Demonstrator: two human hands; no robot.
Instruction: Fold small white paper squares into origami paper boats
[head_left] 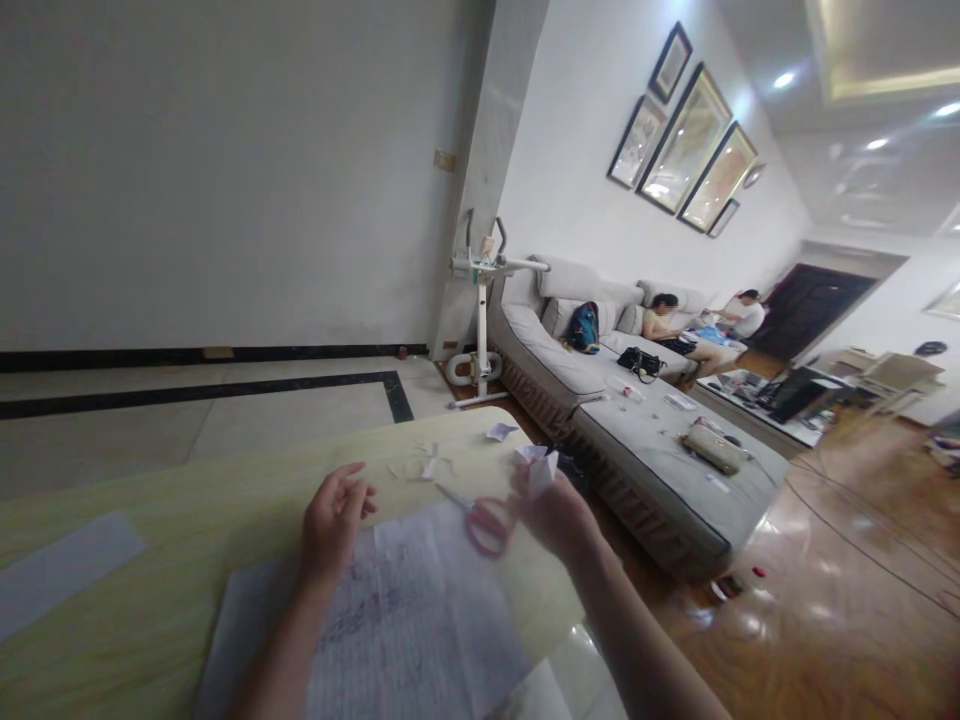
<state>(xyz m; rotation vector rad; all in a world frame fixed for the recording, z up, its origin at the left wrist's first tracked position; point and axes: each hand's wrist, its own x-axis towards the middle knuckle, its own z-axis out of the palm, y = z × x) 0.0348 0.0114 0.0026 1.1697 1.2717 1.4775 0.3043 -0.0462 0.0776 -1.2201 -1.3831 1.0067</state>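
Note:
Pinched in my right hand [551,510] is a small folded white paper [541,472], held over the table's right edge. My left hand [339,510] hovers over the table with fingers loosely curled and apart, holding nothing. Between the hands lie scissors [487,525] with red handles, their blades pointing to the far left. Below them a large sheet of written paper [420,610] is spread out, partly covered by my left forearm. Thin paper scraps [426,465] are scattered beyond the scissors. Another small folded paper [500,432] rests near the far right corner.
A white paper strip [67,570] lies at the table's left [187,500]. Past the right edge stands a grey sofa [645,480] with bags on it. Two people sit at its far end. A white exercise machine [482,320] stands beyond the far corner.

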